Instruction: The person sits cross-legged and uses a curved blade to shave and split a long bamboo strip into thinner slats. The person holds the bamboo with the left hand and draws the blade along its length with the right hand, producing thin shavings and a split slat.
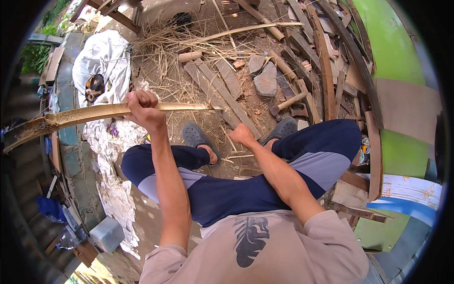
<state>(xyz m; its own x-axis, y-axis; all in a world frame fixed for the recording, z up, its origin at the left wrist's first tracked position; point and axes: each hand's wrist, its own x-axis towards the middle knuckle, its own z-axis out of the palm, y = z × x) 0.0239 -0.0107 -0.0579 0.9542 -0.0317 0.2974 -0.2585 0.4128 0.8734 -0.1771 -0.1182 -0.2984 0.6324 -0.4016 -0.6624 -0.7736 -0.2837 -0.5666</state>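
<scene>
My left hand [143, 108] is closed around a long split bamboo strip [90, 113]. The strip's wide, hollow end reaches out to the left, and its pale, thin end passes over the ground in front of my feet. My right hand [242, 135] is a fist, low between my knees, beside the near end of a wooden plank [229, 97]. Whatever sits in that fist is hidden by the fingers. It is apart from the bamboo strip in this view.
A wooden-handled tool [289, 102] lies right of the planks, near a broken stone slab [266, 80]. Shavings [161, 52] litter the ground ahead. Scrap timber [326, 61] is piled at the right. A calico cat [94, 87] rests on white cloth [111, 57] at the left.
</scene>
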